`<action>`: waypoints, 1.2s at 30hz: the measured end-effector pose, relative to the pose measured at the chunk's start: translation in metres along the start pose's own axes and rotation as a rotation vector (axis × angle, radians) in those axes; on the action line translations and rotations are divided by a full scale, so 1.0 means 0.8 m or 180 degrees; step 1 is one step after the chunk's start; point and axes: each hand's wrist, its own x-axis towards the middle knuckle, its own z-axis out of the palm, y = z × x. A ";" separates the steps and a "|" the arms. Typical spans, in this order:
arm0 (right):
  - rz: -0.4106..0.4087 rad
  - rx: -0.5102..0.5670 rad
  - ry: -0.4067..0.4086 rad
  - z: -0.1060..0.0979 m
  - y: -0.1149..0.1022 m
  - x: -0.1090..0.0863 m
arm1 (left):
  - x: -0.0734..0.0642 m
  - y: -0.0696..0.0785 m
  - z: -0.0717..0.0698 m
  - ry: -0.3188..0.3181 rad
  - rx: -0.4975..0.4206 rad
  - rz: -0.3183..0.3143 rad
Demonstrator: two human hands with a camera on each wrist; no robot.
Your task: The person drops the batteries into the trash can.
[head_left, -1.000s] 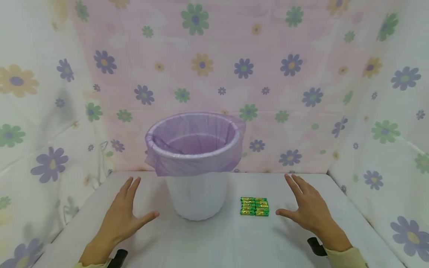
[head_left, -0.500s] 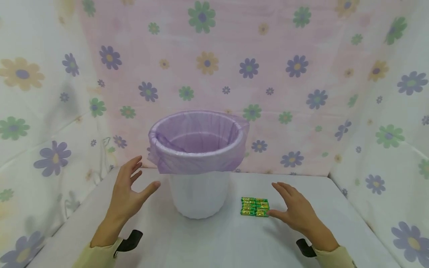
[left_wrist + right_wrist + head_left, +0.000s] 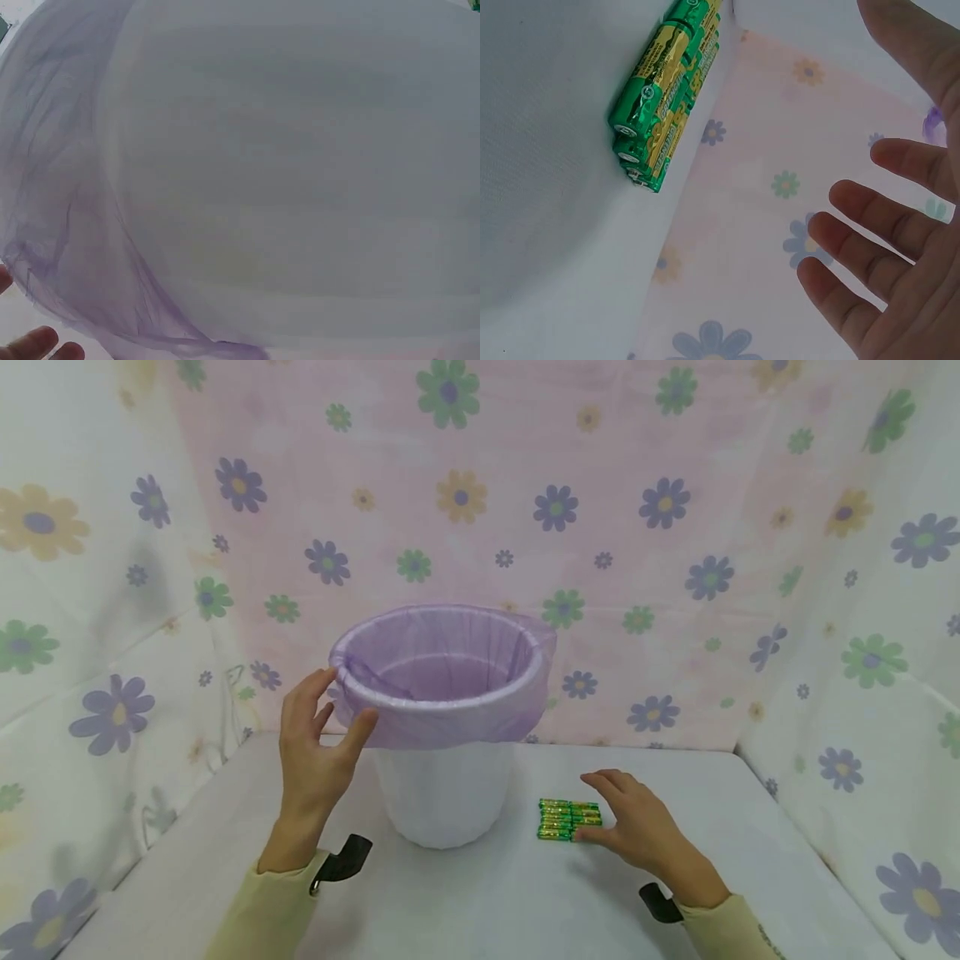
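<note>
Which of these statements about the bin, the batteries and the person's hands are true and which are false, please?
1. The bin has a purple liner. True.
2. The batteries are green and gold. True.
3. The batteries lie to the left of the bin. False: they lie to its right.
4. The left hand is closer to the bin than the right hand is. True.
5. The right hand grips the batteries. False: its fingers are spread and hold nothing.
6. The bin lies on its side. False: it stands upright.
</note>
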 end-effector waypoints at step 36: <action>0.0315 0.0334 -0.0929 0.020 -0.005 0.000 | 0.001 -0.038 0.017 -0.0242 -0.0410 -0.0265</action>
